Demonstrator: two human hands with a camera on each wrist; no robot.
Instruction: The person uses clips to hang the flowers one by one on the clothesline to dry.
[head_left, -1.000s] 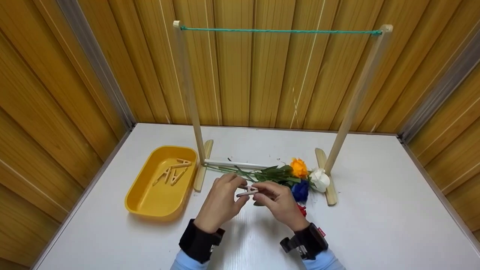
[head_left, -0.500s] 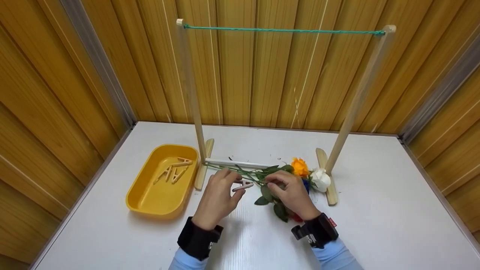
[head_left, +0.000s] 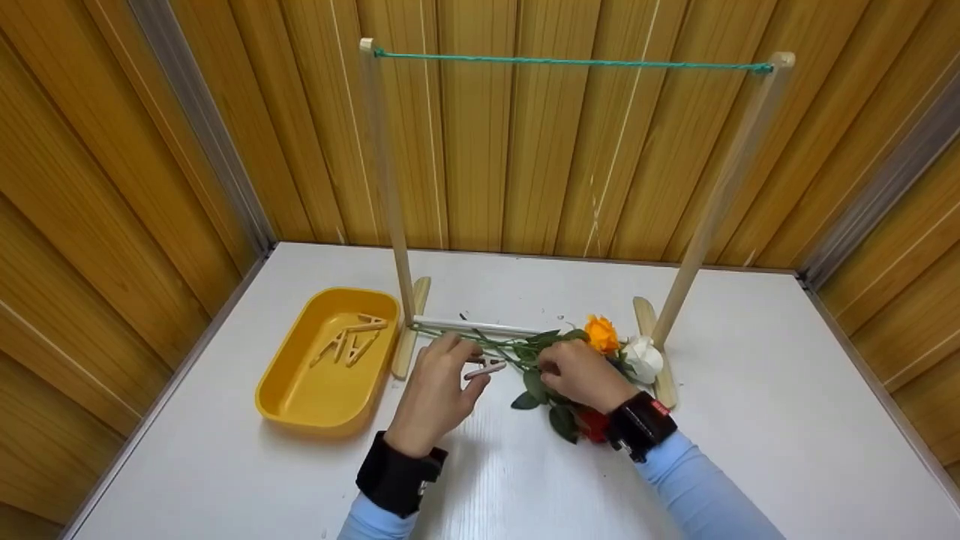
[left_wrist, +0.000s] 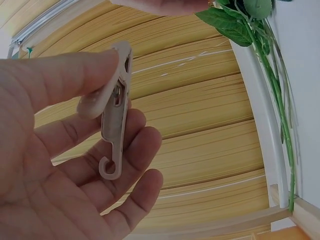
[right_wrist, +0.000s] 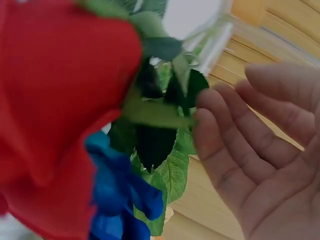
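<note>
My left hand (head_left: 435,394) pinches a pale clothespin (left_wrist: 115,132) between thumb and fingers; a small hook shows at one of its ends in the left wrist view. On the table, my right hand (head_left: 589,375) is over a bunch of artificial roses. In the right wrist view its fingers bend loosely beside the green leaves (right_wrist: 175,175), with nothing visible between them. A red rose (right_wrist: 65,100) and a blue rose (right_wrist: 112,187) fill the left of that view. An orange rose (head_left: 601,334) and a white rose (head_left: 643,358) lie beyond the right hand. Green stems (head_left: 487,343) run leftward.
To the left, a yellow tray (head_left: 277,409) contains several clothespins (head_left: 364,349). A wooden frame stands behind the hands, with a left post (head_left: 388,187), a right post (head_left: 705,232) and a green string (head_left: 570,61) tied across the top. A white rod (head_left: 480,326) joins its feet.
My right hand has let go of the clothespin and moved right, over the roses. My left hand keeps the clothespin and has shifted slightly left.
</note>
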